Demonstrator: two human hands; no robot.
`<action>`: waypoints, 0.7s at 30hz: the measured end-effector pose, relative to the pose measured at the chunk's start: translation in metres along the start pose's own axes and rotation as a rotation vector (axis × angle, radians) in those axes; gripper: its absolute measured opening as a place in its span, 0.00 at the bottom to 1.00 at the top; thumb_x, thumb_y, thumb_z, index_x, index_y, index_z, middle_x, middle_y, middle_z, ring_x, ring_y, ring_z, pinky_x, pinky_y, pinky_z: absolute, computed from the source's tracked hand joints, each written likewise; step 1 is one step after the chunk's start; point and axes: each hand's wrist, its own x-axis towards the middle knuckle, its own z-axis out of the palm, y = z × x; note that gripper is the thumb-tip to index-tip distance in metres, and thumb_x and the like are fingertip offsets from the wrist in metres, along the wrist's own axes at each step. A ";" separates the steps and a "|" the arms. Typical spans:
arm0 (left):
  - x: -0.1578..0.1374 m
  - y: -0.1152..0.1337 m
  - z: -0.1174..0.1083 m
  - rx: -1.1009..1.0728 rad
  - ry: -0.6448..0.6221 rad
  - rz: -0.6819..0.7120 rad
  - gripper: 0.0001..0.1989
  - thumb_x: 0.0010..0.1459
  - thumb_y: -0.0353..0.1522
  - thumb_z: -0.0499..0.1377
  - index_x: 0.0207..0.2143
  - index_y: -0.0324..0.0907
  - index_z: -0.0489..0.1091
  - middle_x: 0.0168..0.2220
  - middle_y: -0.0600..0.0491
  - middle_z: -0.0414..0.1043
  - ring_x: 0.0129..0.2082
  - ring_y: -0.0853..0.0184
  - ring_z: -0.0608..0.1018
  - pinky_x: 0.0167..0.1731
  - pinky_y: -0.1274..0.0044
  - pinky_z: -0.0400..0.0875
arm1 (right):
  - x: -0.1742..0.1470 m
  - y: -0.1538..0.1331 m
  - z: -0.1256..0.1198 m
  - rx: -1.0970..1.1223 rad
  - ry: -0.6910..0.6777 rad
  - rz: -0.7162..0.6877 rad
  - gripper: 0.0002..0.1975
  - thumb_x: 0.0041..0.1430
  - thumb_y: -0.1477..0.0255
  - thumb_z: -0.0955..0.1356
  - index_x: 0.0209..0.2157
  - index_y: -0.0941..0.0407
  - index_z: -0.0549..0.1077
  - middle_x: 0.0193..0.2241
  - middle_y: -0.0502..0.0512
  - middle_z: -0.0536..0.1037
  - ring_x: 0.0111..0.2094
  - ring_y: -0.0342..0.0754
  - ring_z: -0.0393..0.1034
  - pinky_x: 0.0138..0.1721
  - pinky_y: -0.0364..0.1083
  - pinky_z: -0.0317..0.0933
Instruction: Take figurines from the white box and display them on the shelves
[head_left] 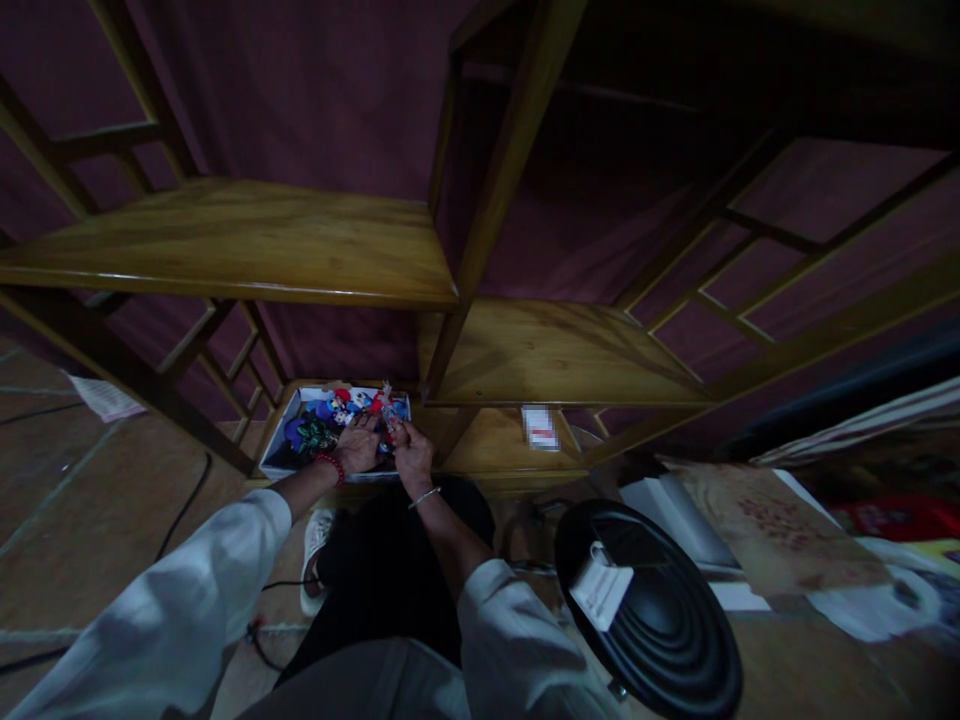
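A shallow white box [271, 460] on the lowest left shelf holds several small colourful things in blue, red, white, purple and dark green; they look like little toys or trinkets. My left hand [358, 447], with a red bead bracelet [331, 466] at its wrist, rests over the box's contents, palm showing and fingers stretched out. Beside it, my right hand [413, 457] is closed at the box's right end, its fingertips by a small red and silvery piece [388, 408]. What exactly lies between those fingers is too small to make out.
Wooden shelving surrounds the box, with a shelf board [247, 240] overhead and a post [502, 180] to the right. A small white packet [540, 428] lies on the lower right shelf. A round black stool [660, 610] stands at right, near papers [780, 530]. Cables [185, 505] cross the floor.
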 end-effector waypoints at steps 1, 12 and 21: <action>0.000 -0.001 -0.001 -0.015 -0.008 0.001 0.21 0.46 0.39 0.58 0.42 0.40 0.70 0.55 0.42 0.56 0.55 0.51 0.60 0.53 0.65 0.53 | 0.000 -0.001 0.000 0.000 -0.002 0.003 0.17 0.57 0.66 0.58 0.34 0.57 0.75 0.21 0.50 0.74 0.22 0.41 0.65 0.24 0.39 0.59; -0.003 -0.027 -0.012 -0.181 -0.046 0.078 0.13 0.52 0.33 0.53 0.40 0.39 0.68 0.56 0.46 0.58 0.54 0.62 0.64 0.52 0.74 0.59 | 0.000 -0.002 0.000 -0.019 -0.007 0.019 0.17 0.58 0.64 0.57 0.33 0.56 0.74 0.20 0.49 0.73 0.22 0.41 0.64 0.24 0.38 0.58; -0.012 -0.049 -0.019 -0.155 -0.026 0.157 0.10 0.52 0.31 0.55 0.37 0.40 0.70 0.53 0.48 0.62 0.54 0.65 0.64 0.54 0.74 0.55 | -0.002 -0.006 -0.004 -0.013 -0.024 -0.023 0.18 0.58 0.64 0.56 0.30 0.57 0.73 0.19 0.49 0.71 0.21 0.41 0.63 0.24 0.38 0.57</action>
